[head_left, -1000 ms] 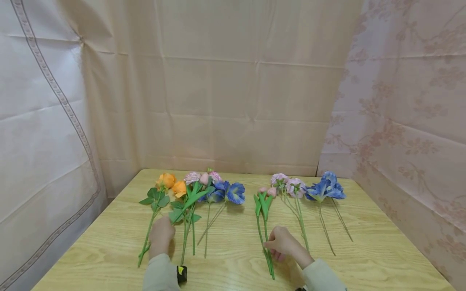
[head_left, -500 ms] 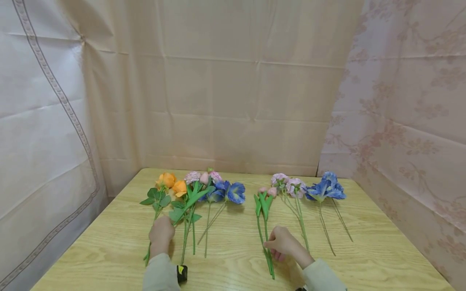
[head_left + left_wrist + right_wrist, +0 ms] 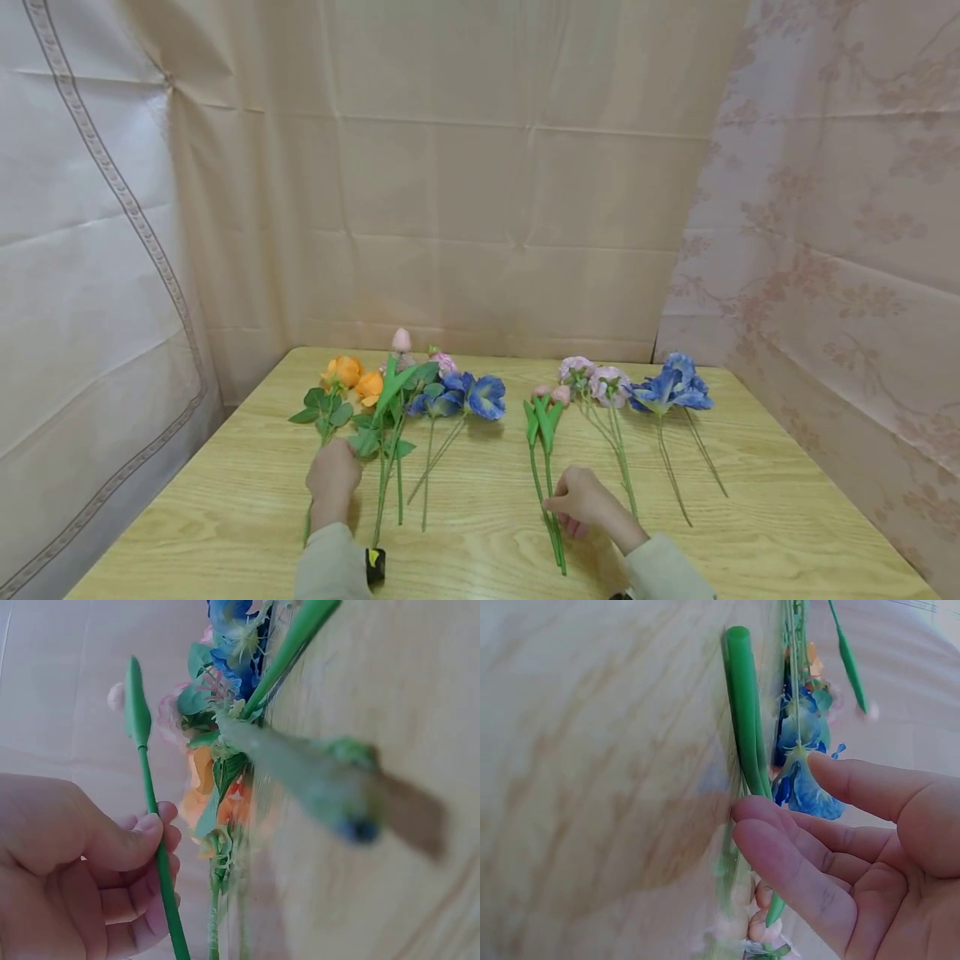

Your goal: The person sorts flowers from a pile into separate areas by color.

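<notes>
Pink tulip (image 3: 137, 712): raised off the table (image 3: 465, 558), tilted bud-end up, pinched by the stem between thumb and fingers of left hand (image 3: 334, 473). In head view, sits just right of the orange roses (image 3: 342, 372). Gripped below the leaves, probably to spare bud and leaves and steer by the stiff stem.

Right hand (image 3: 583, 500): relaxed, fingers loosely bent, gripping nothing; well right of and nearer than the orange roses, by the stems of two tulips (image 3: 548, 427). Cannot tell if touching; looks idle.

Just right of the orange roses: blue iris-like blooms (image 3: 486, 398), pink ruffled blooms (image 3: 444, 363), all crowded. Farthest right of the orange roses: lilac-pink carnation-like blooms (image 3: 609, 387), then second blue iris-like pair (image 3: 660, 392); bunched by kind, presumably for sorting. Heads roughly level with the orange roses, stems toward person, likely for easy pickup.
</notes>
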Demonstrator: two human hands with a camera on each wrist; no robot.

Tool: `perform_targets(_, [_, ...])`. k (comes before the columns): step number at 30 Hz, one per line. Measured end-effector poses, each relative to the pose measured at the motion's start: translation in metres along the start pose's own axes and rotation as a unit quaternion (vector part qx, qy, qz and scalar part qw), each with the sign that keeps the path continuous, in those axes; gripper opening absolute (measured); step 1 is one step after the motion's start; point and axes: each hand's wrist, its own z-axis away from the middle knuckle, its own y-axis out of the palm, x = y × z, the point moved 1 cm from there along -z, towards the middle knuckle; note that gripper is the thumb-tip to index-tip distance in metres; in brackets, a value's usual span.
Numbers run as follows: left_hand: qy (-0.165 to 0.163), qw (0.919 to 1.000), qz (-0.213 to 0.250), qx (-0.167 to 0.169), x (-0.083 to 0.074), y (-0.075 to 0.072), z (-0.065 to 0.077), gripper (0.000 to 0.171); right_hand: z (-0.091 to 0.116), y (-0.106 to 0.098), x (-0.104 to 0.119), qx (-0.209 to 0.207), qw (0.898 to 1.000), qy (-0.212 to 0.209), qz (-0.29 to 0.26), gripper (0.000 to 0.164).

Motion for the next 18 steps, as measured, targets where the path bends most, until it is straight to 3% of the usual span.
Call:
perform_targets(5, [0.004,0.9998,0.013,-0.015,-0.002,-0.002,0.001,0.01,0.0,0.0,-0.001,-0.002,1.0,0.004,0.0,0.027])
perform_targets(10, [0.016,0.9988,0.028,-0.036,-0.007,-0.004,0.002,0.025,0.0,0.0,-0.002,-0.004,1.0,0.0,-0.001,0.027])
perform_targets(18, [0.062,0.9949,0.055,-0.056,-0.018,-0.01,0.004,0.016,0.0,0.0,-0.002,-0.004,1.0,-0.002,-0.004,0.026])
